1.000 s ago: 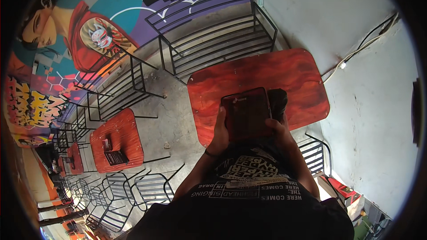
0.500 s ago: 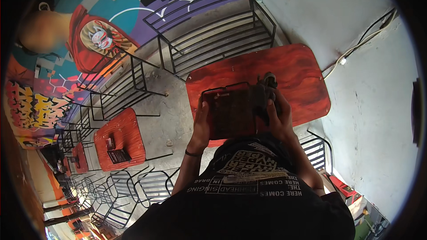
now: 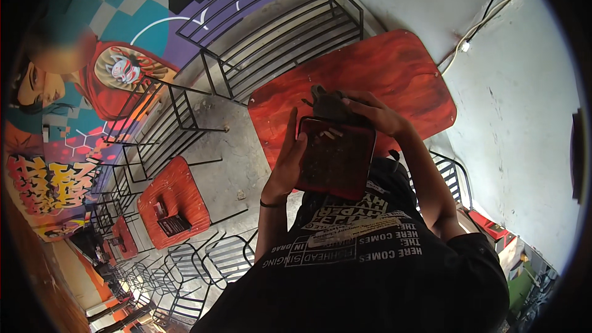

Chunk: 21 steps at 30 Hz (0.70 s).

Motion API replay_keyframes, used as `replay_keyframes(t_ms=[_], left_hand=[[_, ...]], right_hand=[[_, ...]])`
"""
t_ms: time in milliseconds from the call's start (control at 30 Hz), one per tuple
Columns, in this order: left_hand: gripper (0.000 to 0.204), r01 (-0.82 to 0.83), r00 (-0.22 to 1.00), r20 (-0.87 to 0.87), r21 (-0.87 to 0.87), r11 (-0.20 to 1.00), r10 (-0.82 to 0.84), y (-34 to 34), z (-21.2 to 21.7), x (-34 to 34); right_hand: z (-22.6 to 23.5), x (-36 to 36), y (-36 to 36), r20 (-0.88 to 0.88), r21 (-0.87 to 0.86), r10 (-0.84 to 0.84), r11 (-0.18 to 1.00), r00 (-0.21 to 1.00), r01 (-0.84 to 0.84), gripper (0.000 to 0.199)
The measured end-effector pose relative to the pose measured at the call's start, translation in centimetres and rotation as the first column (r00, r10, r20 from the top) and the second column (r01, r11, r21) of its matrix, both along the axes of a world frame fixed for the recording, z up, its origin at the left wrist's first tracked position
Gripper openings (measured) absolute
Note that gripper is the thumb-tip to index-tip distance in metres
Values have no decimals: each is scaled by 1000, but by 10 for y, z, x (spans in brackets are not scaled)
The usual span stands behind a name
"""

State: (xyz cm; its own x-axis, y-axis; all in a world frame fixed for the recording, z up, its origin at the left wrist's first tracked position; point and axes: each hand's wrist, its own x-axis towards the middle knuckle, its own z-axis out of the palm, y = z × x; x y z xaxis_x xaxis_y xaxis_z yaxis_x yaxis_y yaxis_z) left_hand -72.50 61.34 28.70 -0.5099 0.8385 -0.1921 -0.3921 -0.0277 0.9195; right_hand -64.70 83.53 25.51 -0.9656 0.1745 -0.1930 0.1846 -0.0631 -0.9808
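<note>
In front of my body I hold a shallow dark tray (image 3: 336,169) with rounded corners and a reddish rim. My left hand (image 3: 290,159) grips its left side, thumb over the rim. A few small pale pieces (image 3: 333,132) lie in the tray near its far edge. My right hand (image 3: 377,113) is closed on a dark bunched thing, which looks like a cloth (image 3: 327,105), at the tray's far rim. Its fingers are partly hidden by shadow. Beneath and beyond both hands is a red wood-grain table (image 3: 407,77).
A black metal bench (image 3: 271,46) stands past the table, along the mural wall. A pale wall (image 3: 505,111) with a cable closes the right side. To the left are another red table (image 3: 179,191) with dark items on it and several metal chairs (image 3: 228,256).
My right hand has moved from the tray's right side to its far edge, bringing the dark cloth-like thing along. The tray has turned slightly and come nearer my body, its inside showing more.
</note>
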Motion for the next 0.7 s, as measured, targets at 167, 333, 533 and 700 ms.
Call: replay_keyframes(t_ms=[167,333,533,700], left_hand=[[64,13,973,-231,43,999,-3,14,-29,-3],[69,126,938,-279,-284,950,-208,-4,-13,-10],[71,-43,847,524,245,969,-94,-21,-26,33],[67,-137,793,582,460,877,-181,-37,-85,60]], right_hand=[[-17,1,-9,-164,-354,104,922,981,-157,49],[-21,20,-11,-129,-521,42,847,991,-104,50],[-32,60,-22,-120,-635,-147,771,982,38,52],[-55,74,-30,-422,-274,-285,945,860,178,49]])
